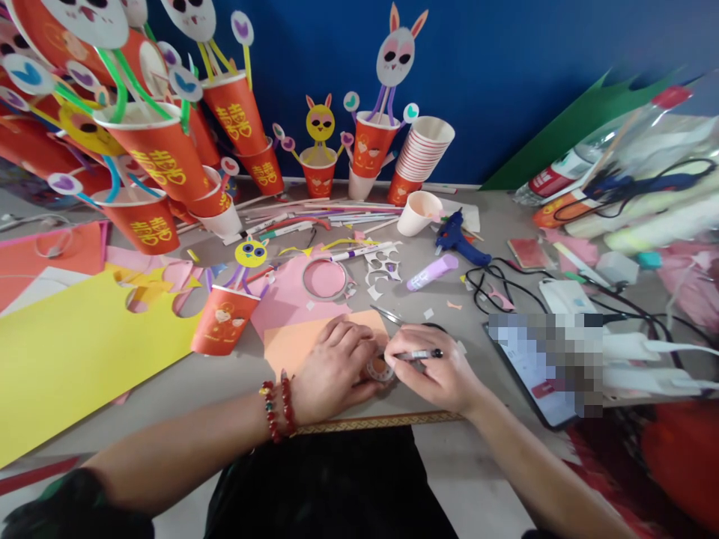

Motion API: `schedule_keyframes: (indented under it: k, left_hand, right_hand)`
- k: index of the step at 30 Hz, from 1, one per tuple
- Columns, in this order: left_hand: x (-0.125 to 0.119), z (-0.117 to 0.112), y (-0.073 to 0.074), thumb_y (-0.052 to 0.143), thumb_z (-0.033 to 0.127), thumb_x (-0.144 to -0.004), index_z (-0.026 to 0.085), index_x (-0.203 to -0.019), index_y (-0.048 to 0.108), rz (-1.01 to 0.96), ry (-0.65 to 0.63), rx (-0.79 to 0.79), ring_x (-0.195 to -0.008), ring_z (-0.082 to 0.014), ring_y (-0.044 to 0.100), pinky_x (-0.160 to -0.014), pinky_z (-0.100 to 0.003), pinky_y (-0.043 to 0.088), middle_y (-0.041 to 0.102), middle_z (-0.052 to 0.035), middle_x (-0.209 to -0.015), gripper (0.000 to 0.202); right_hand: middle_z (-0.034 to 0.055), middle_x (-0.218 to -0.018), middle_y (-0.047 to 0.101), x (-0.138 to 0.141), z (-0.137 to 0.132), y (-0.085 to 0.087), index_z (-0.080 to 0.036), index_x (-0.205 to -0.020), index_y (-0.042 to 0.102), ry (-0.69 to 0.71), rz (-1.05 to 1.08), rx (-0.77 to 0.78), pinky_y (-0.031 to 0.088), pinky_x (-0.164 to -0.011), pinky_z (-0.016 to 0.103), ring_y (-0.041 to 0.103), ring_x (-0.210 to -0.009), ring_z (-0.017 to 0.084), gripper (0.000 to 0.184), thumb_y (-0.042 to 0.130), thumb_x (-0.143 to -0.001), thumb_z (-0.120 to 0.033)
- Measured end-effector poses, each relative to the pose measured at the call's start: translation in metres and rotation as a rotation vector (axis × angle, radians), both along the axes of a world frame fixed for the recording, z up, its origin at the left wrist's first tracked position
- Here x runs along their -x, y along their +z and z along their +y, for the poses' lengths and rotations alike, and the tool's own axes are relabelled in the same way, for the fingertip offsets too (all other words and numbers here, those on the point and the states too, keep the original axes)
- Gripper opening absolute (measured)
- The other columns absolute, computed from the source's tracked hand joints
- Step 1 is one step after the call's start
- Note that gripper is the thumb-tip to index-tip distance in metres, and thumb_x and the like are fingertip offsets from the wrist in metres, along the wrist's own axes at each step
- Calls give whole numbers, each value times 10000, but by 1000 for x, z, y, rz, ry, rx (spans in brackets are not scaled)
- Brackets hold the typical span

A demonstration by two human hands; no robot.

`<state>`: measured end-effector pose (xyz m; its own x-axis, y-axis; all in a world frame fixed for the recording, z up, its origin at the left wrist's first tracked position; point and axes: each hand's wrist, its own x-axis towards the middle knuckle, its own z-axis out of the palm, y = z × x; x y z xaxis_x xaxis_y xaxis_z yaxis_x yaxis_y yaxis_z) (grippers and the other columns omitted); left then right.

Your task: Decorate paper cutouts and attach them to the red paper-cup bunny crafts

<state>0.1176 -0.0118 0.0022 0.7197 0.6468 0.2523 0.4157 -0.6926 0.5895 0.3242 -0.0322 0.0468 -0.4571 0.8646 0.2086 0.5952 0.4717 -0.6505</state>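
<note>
My right hand (432, 367) is closed around a black-capped pen (424, 354), its tip side hidden by the fingers. My left hand (337, 363) presses a small pale ring (380, 367), like a tape roll, against a sheet of light orange paper (292, 344). Thumb and fingers sit around the ring's left side, and the pen hand touches near its right side. Just beyond the hands lie scissors (387, 314), partly hidden. Pink paper (281, 281) with a larger tape roll (324, 279) on it lies further back.
Decorated red paper cups (228, 318) with animal faces crowd the left and back. Yellow card (84, 352) covers the left side. A blue glue gun (460, 238), a purple marker (432, 272), cables and a phone (533, 367) are on the right. Paper scraps lie about.
</note>
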Motion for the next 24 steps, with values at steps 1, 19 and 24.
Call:
schedule_keyframes:
  k: [1,19,24]
  left_hand:
    - [0,0,0,689,343,-822,192,-1212,550,-2,-2,-1,-1120,-277,561,-1070,-491,393,628,-104,-1201,441]
    - [-1,-1,0,669,362,-846,207,-1192,577,-2,12,9,-1118,-267,565,-1107,-504,357,633,-91,-1199,390]
    - [-1,-1,-1,658,367,-858,202,-1195,577,-7,12,0,-1115,-266,563,-1100,-498,362,636,-92,-1190,384]
  right_hand:
    - [21,-714,641,0,-1,-2,-219,-784,568,2,8,-4,401,-649,301,524,-649,178,172,456,-905,-168]
    - [41,-787,710,-4,-13,-23,-223,-932,625,75,148,-114,507,-705,346,606,-699,194,171,524,-872,-98]
    - [46,-781,700,-3,-13,-22,-216,-934,624,77,153,-93,506,-711,355,584,-695,193,169,514,-880,-99]
